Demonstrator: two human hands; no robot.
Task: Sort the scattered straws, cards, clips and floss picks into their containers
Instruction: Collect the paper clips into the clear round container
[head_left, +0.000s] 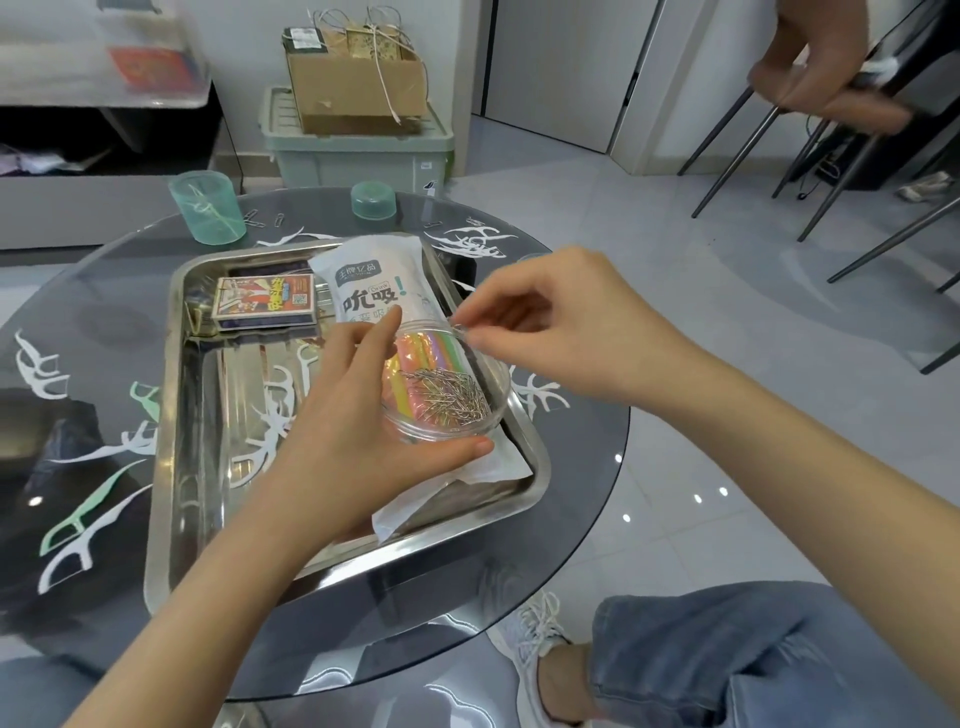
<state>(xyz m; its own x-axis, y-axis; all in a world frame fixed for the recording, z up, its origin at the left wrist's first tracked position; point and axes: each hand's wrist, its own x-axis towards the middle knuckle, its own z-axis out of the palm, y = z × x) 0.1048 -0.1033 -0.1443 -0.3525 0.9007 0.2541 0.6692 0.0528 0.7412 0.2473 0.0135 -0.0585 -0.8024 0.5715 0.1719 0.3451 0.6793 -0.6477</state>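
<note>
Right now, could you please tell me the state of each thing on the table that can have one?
Clear round dish: open, holding paper clips, steadied by left hand.
Right hand: pinching a clip at the dish rim.
Green cup: upright, uncapped, few floss picks inside.
Green lid: off, lying apart.
Straw packet: lying flat in metal tray.
Card box: closed.

My tray (171, 415) sits mid-table: card box (265, 303) at its far left, straw packet (379, 283) to its right, clip dish (447, 384) on the packet. Floss picks (88, 512) lie left of the tray, a cup (208, 208) behind it.
</note>
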